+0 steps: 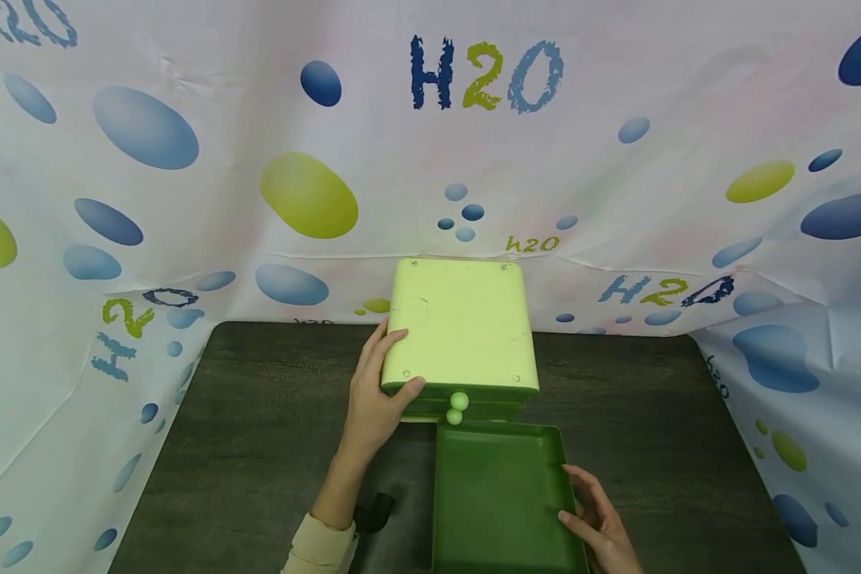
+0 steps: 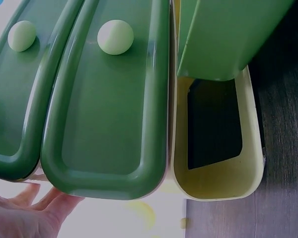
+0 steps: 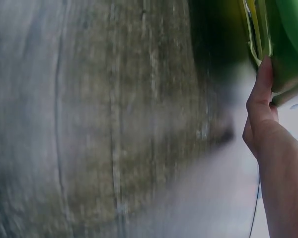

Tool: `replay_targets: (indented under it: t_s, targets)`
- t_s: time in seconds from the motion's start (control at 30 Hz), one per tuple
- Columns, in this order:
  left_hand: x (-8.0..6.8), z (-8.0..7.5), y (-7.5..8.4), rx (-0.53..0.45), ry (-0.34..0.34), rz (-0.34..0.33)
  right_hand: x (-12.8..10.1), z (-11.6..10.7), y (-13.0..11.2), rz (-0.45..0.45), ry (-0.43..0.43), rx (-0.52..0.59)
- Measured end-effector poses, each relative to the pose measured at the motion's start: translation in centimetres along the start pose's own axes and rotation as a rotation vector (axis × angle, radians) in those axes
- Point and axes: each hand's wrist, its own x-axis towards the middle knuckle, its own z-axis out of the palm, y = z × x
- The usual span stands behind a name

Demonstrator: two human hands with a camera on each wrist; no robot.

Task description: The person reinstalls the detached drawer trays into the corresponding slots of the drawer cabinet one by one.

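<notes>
A small drawer cabinet (image 1: 462,319) with a pale yellow-green top stands at the back of the table. My left hand (image 1: 373,399) grips its left side, thumb on the top's front corner. Two green drawer fronts with round knobs (image 2: 115,37) sit closed in it. Below them, in the left wrist view, the lowest slot (image 2: 252,168) is open. A bare green drawer (image 1: 502,494) extends in front of the cabinet, its far end at that slot. My right hand (image 1: 603,526) holds the drawer's right wall between thumb and fingers; the right wrist view is blurred.
The dark wood-grain table (image 1: 258,446) spreads to both sides of the cabinet. A white sheet (image 1: 208,48) with blue and green spots hangs behind and at the sides. A black object (image 1: 375,512) is at my left wrist.
</notes>
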Motion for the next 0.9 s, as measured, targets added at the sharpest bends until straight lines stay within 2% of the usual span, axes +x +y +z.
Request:
replay_targets:
  t_s: [0.33, 0.67, 0.73, 0.9]
  targets:
    - [0.0, 0.0, -0.1, 0.007, 0.000, -0.003, 0.1, 0.4, -0.3, 0.006, -0.080, 0.034]
    - [0.1, 0.1, 0.1, 0.016, 0.001, -0.005, -0.1, 0.7, -0.5, 0.034, -0.115, 0.077]
    - [0.2, 0.1, 0.5, 0.005, 0.002, 0.000, -0.1, 0.8, -0.6, 0.056, -0.099, 0.062]
    - [0.3, -0.3, 3.2, -0.018, 0.008, 0.009, 0.2, 1.3, -0.7, 0.099, -0.032, 0.002]
